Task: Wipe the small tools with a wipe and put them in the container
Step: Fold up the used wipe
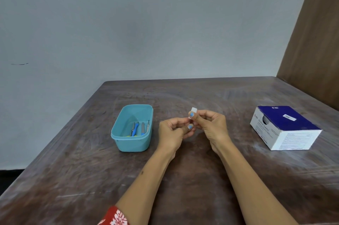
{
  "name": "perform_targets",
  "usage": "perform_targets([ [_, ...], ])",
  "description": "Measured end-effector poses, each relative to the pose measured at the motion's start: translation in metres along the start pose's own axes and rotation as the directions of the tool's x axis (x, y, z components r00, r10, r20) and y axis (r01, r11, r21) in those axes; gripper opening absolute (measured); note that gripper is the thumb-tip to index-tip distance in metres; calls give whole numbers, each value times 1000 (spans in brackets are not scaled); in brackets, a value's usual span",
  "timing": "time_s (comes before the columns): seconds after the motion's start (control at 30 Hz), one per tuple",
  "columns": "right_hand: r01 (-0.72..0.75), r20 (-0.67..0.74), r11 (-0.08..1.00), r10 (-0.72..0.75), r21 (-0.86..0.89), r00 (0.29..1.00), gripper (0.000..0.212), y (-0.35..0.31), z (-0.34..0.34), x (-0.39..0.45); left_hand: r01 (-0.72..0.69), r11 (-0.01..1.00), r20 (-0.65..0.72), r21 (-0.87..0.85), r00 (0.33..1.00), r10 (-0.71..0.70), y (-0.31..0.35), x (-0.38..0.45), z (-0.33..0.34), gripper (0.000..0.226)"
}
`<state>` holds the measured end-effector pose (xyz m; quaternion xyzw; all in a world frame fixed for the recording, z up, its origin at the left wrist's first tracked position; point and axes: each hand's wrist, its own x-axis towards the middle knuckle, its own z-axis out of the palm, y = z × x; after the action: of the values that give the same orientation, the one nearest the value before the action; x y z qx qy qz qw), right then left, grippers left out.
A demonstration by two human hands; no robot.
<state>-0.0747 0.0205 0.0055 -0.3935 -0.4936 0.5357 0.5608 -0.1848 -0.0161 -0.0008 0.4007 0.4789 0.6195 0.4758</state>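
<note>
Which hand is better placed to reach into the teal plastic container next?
Left, probably. The left hand is nearer the teal plastic container, which sits on its side of the table. The right hand pinches the small white wipe and would have to cross over.

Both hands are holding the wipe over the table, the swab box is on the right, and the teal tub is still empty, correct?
Not empty: the head view shows several small tools lying in the tub. The rest holds.

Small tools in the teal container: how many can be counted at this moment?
4, all lying lengthwise in the teal container: a grey one, a blue-handled one, a blue-and-grey one, and a thin metal one against the right wall. Others may be hidden.
</note>
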Motion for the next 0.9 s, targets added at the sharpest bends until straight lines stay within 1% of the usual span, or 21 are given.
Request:
perform_targets([
  [0.07, 11, 14, 1000, -10, -8, 1000, 7, -1, -1, -1, 4, 1000, -1, -11, 1000, -4, 0, 0, -1, 19],
  [0.2, 58, 27, 977, -54, -204, 998, 11, 3, -2, 0, -1, 1000, -28, -30, 1000, 1, -1, 1, -1, 19],
  [0.33, 126, 39, 943, -120, -307, 992, 7, 3, -3, 0, -27, 999, -55, -38, 998, 25, 0, 0, 2, 16],
  [0.43, 182, 55, 892, -175, -413, 983, 7, 5, -3, 0, -11, 998, -97, -55, 995, 6, 3, -1, 4, 14],
  [0.53, 241, 107, 823, -217, -514, 970, 8, 11, -2, 0, -14, 995, -147, -101, 989, -1, 4, 2, 4, 16],
  [0.67, 296, 153, 741, -256, -603, 954, 5, 11, -3, -1, -32, 998, -159, -46, 987, 24, 4, 1, 5, 16],
  [0.8, 317, 177, 710, -266, -629, 948, 5, 10, -3, -1, -13, 1000, -169, 5, 985, 13, 2, 2, 3, 18],
  [0.87, 322, 179, 692, -272, -647, 945, 8, 10, -4, 0, -33, 994, -187, 100, 981, 52, 1, 4, 2, 16],
  [0.9, 323, 175, 689, -278, -649, 944, 9, 10, -4, 0, -75, 982, -183, 173, 977, 107, 2, 4, 2, 16],
])
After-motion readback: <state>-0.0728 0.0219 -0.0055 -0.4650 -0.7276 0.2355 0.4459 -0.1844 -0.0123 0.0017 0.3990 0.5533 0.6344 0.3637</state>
